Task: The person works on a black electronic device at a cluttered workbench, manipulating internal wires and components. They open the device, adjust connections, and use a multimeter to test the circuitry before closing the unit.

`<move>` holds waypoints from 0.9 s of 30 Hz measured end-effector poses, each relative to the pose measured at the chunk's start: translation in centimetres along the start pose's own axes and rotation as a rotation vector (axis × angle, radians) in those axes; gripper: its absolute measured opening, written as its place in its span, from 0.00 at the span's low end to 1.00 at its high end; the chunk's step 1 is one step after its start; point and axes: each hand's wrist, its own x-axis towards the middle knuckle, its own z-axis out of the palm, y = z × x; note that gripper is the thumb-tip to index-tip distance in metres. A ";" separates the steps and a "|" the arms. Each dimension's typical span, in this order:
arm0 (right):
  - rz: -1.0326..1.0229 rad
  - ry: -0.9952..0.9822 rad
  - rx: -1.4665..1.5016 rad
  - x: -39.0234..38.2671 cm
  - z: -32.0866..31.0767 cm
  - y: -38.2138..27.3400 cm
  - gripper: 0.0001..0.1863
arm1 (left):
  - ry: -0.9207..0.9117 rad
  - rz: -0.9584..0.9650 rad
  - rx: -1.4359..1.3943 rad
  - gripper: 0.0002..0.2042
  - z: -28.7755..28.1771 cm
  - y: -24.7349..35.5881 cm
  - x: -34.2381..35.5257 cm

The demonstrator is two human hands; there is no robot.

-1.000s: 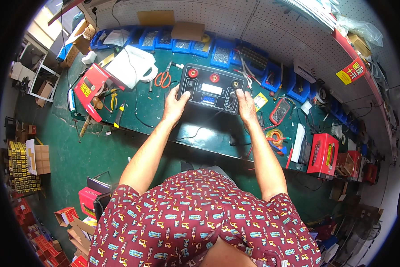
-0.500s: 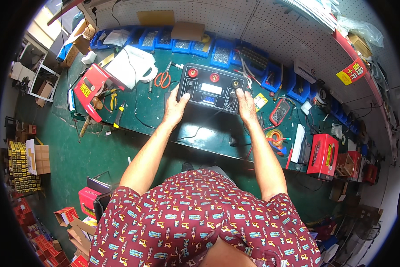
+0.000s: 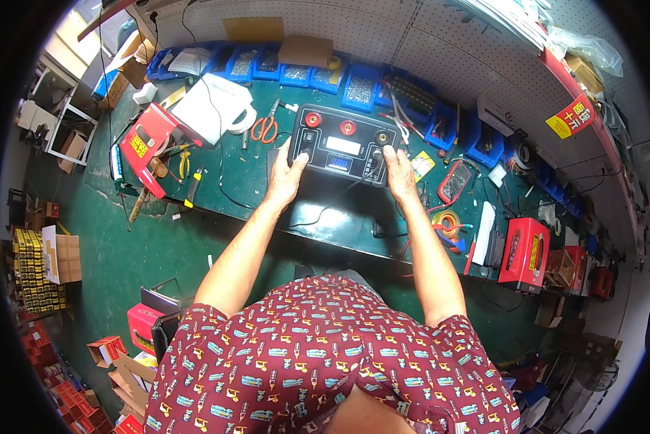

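Note:
Between my hands sits a black electronic device (image 3: 343,146) with a lit blue display, a white label, two red terminals and one dark terminal on its face. My left hand (image 3: 286,176) grips its left side, thumb on the front near the lower left corner. On the opposite side, my right hand (image 3: 401,171) holds the lower right corner, its thumb by the small buttons. Most of the fingers are hidden behind the casing. A thin black cable (image 3: 337,200) runs from the device's lower right down over the green workbench (image 3: 249,173).
Orange-handled scissors (image 3: 265,129), a white jug (image 3: 210,108) and a red metal casing (image 3: 146,145) lie to the left. Blue parts bins (image 3: 361,88) line the back. A red multimeter (image 3: 455,182), a tape roll (image 3: 446,223) and a red machine (image 3: 524,253) stand right.
Hardly anything differs. The device and my right hand have shifted very slightly to the left; both hands keep their hold.

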 end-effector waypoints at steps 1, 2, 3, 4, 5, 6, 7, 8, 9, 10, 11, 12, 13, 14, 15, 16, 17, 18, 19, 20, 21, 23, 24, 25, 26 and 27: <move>0.002 -0.001 0.002 0.0 0.0 -0.1 0.34 | 0.000 0.000 -0.002 0.34 -0.1 0.0 0.0; 0.001 -0.001 0.008 0.0 0.1 0.0 0.34 | 0.001 0.002 0.003 0.34 -0.1 0.0 0.0; 0.000 0.000 0.013 0.0 0.1 0.1 0.34 | 0.000 0.005 0.006 0.34 0.0 0.1 -0.1; 0.000 0.001 0.018 0.1 0.1 0.2 0.34 | -0.001 0.007 0.010 0.34 0.0 0.1 -0.1; -0.002 0.004 0.014 0.1 0.1 0.4 0.34 | -0.002 0.014 0.012 0.34 0.0 0.1 -0.1; -0.004 0.006 0.009 0.0 0.1 0.5 0.34 | -0.001 0.021 0.014 0.34 0.0 0.0 -0.1; -0.005 0.008 0.005 0.0 0.1 0.5 0.34 | -0.001 0.029 0.016 0.34 0.0 0.0 -0.1; -0.009 0.009 0.004 0.0 0.2 0.6 0.34 | -0.004 0.029 0.008 0.34 -0.1 -0.1 -0.2; -0.012 0.010 0.002 0.0 0.2 0.7 0.34 | -0.007 0.030 -0.001 0.34 0.0 -0.1 -0.2; -0.016 0.011 0.000 0.1 0.2 0.9 0.34 | -0.010 0.031 -0.010 0.34 0.0 -0.1 -0.2; -0.012 0.009 -0.001 0.2 0.2 1.1 0.34 | -0.008 0.034 -0.001 0.34 0.0 -0.1 -0.2; -0.008 0.006 -0.002 0.2 0.3 1.0 0.33 | -0.005 0.037 0.009 0.34 -0.1 -0.1 -0.1; -0.004 0.003 -0.003 0.2 0.3 1.0 0.33 | -0.001 0.039 0.018 0.34 -0.1 -0.2 -0.1; -0.006 0.004 0.006 0.2 0.3 1.0 0.33 | -0.003 0.034 0.018 0.34 -0.1 -0.3 -0.1; -0.009 0.004 0.016 -0.1 0.1 0.4 0.33 | -0.005 0.030 0.018 0.34 -0.1 -0.2 -0.2; -0.012 0.005 0.026 -0.2 0.1 0.1 0.32 | -0.007 0.026 0.018 0.34 0.0 -0.1 -0.3; -0.011 0.002 0.025 -0.2 0.1 0.2 0.32 | -0.006 0.032 0.018 0.34 0.0 -0.2 -0.3; -0.011 0.000 0.023 -0.2 0.0 0.2 0.32 | -0.006 0.038 0.017 0.34 0.0 -0.3 -0.2; -0.010 -0.003 0.022 -0.2 0.0 0.1 0.32 | -0.006 0.044 0.017 0.34 0.0 -0.4 -0.2; -0.010 0.000 0.020 -0.1 0.0 0.1 0.32 | -0.006 0.038 0.019 0.34 -0.1 -0.6 -0.1; -0.009 0.003 0.017 -0.1 0.0 0.1 0.32 | -0.007 0.032 0.022 0.34 -0.1 -0.5 -0.1; -0.006 0.007 0.023 -0.1 0.0 0.1 0.32 | -0.009 0.030 0.022 0.34 0.0 -0.4 -0.2; -0.004 0.008 0.032 -0.2 0.1 0.1 0.32 | -0.010 0.035 0.021 0.34 0.0 -0.3 -0.2; -0.003 0.009 0.042 -0.2 0.1 0.0 0.32 | -0.010 0.040 0.019 0.35 0.0 -0.2 -0.2; -0.003 0.003 0.038 -0.1 0.1 0.1 0.32 | -0.014 0.037 0.002 0.35 0.1 -0.1 -0.3; -0.002 -0.002 0.034 0.0 0.0 0.3 0.33 | -0.019 0.035 -0.016 0.35 0.1 0.0 -0.2</move>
